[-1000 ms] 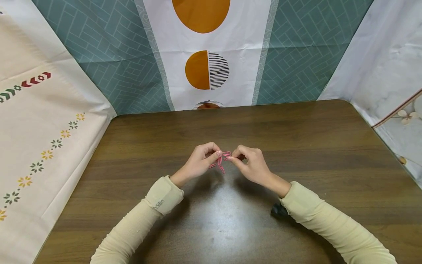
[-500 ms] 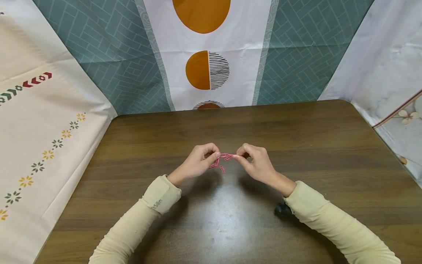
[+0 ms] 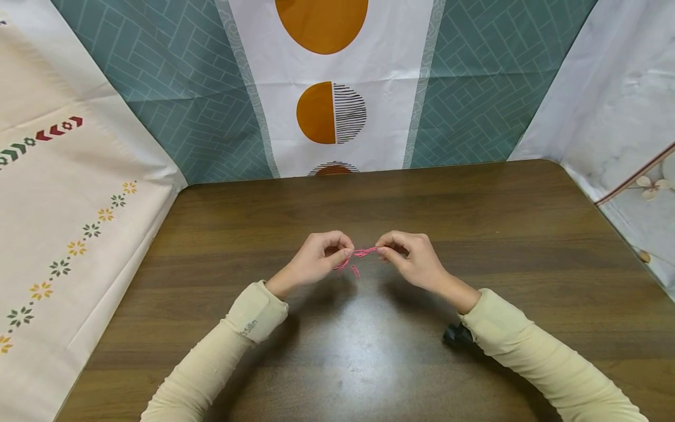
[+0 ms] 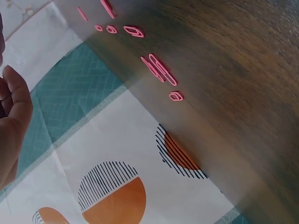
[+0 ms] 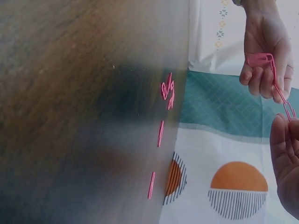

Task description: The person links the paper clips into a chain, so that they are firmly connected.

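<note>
Between my hands in the head view stretches a short chain of pink paper clips (image 3: 365,252). My left hand (image 3: 319,258) pinches its left end between thumb and forefinger, and my right hand (image 3: 413,261) pinches the other end. In the right wrist view, the left hand (image 5: 268,51) has more pink clips (image 5: 259,59) against its curled fingers, with a linked paper clip (image 5: 276,77) leading down to the right hand (image 5: 285,161). One loose paper clip (image 3: 355,271) lies on the tabletop just below the hands.
Several loose pink paper clips (image 4: 163,70) are scattered on the brown wooden table (image 3: 263,217), mostly hidden by the hands in the head view. A small black object (image 3: 456,334) is beside the right sleeve (image 3: 527,340). Patterned cloths (image 3: 464,76) hang behind the table and at both sides.
My right hand has drawn a little to the right, widening the gap between the hands. The clips between them now run in a straighter line. My left hand has barely moved.
</note>
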### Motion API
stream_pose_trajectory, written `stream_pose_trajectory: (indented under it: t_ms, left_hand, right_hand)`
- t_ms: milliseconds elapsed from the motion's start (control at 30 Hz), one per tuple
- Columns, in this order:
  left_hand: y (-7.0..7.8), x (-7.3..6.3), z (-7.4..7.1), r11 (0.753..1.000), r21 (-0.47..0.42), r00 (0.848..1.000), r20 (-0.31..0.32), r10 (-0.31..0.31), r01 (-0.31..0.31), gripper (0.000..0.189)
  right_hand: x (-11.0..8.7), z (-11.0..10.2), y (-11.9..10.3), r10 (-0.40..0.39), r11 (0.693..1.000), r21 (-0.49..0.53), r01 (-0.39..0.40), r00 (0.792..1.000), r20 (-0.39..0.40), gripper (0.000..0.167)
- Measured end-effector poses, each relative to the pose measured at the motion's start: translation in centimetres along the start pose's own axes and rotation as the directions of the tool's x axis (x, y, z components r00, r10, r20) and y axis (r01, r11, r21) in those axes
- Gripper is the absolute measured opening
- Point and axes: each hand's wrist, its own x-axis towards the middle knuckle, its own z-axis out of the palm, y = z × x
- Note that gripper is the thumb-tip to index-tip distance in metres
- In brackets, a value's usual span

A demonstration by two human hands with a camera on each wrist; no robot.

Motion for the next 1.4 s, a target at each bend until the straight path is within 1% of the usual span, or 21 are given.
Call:
stream_pose_trajectory:
  t_ms: [100, 200, 267, 333, 400, 500, 567, 667, 767, 833, 933, 1067, 1167, 1233, 1300, 1400]
  left_hand:
    - [0.0, 0.0, -0.1, 1.000, 0.007, 0.999, 0.030, 0.013, -0.013, 0.013]
    - [0.1, 0.0, -0.1, 0.998, 0.037, 0.997, 0.062, 0.048, -0.050, 0.018]
    - [0.0, 0.0, -0.1, 0.997, 0.047, 0.995, 0.075, 0.060, -0.063, 0.019]
    - [-0.1, 0.1, 0.0, 0.997, 0.043, 0.995, 0.085, 0.055, -0.059, 0.018]
    - [-0.9, 0.2, 0.2, 0.999, 0.025, 0.996, 0.088, 0.029, -0.031, 0.016]
    - [-2.4, 0.5, 0.6, 1.000, 0.015, 0.996, 0.089, 0.009, -0.010, 0.011]
    - [-3.3, 0.7, 0.8, 1.000, 0.021, 0.997, 0.082, 0.015, -0.017, 0.009]
    - [-3.7, 0.8, 0.8, 0.998, 0.040, 0.997, 0.067, 0.048, -0.051, 0.010]
    - [-3.8, 0.8, 0.7, 0.996, 0.053, 0.996, 0.050, 0.069, -0.071, 0.012]
    - [-3.8, 0.8, 0.6, 0.995, 0.064, 0.996, 0.041, 0.078, -0.080, 0.011]
    - [-3.8, 0.8, 0.5, 0.994, 0.066, 0.995, 0.038, 0.088, -0.090, 0.004]
    - [-3.9, 0.8, 0.5, 0.992, 0.070, 0.994, 0.027, 0.105, -0.107, 0.009]
    - [-3.9, 0.9, 0.6, 0.987, 0.081, 0.990, 0.011, 0.141, -0.141, 0.009]
    - [-4.0, 0.9, 0.6, 0.981, 0.088, 0.984, 0.002, 0.176, -0.176, 0.008]
    - [-4.0, 0.9, 0.7, 0.974, 0.095, 0.978, -0.002, 0.206, -0.205, 0.008]
    - [-4.1, 1.0, 0.7, 0.968, 0.090, 0.972, 0.003, 0.234, -0.233, 0.006]
  right_hand:
    - [0.2, -0.1, -0.6, -0.010, 1.000, 0.009, 0.010, 1.000, 0.004, 0.013]
    - [-0.1, 0.2, 0.2, -0.022, 1.000, 0.004, 0.022, 1.000, -0.006, 0.014]
    - [-0.3, 0.5, 1.0, -0.029, 1.000, 0.000, 0.029, 0.999, -0.016, 0.015]
    - [-0.6, 0.8, 1.9, -0.029, 1.000, -0.006, 0.029, 0.999, -0.024, 0.015]
    - [-0.7, 1.0, 2.2, -0.030, 1.000, -0.008, 0.030, 0.999, -0.026, 0.015]
    - [-0.7, 1.1, 2.4, -0.040, 0.999, -0.011, 0.040, 0.999, -0.028, 0.014]
    - [-0.6, 1.2, 2.4, -0.051, 0.999, -0.012, 0.050, 0.998, -0.029, 0.014]
    - [-0.6, 1.3, 2.4, -0.068, 0.998, -0.019, 0.067, 0.997, -0.029, 0.014]
    - [-0.6, 1.3, 2.4, -0.072, 0.997, -0.030, 0.071, 0.997, -0.032, 0.015]
    - [-0.6, 1.4, 2.4, -0.067, 0.997, -0.044, 0.065, 0.997, -0.033, 0.016]
    - [-0.5, 1.4, 2.1, -0.057, 0.997, -0.061, 0.055, 0.998, -0.032, 0.016]
    - [-0.2, 1.2, 0.9, -0.066, 0.996, -0.061, 0.064, 0.997, -0.026, 0.017]
    - [0.2, 0.9, -0.4, -0.074, 0.995, -0.063, 0.073, 0.997, -0.020, 0.016]
    - [0.4, 0.8, -1.1, -0.078, 0.995, -0.063, 0.077, 0.997, -0.016, 0.016]
    - [0.4, 0.7, -1.3, -0.079, 0.995, -0.060, 0.078, 0.997, -0.014, 0.016]
    - [0.5, 0.8, -1.4, -0.084, 0.995, -0.050, 0.084, 0.996, -0.010, 0.015]
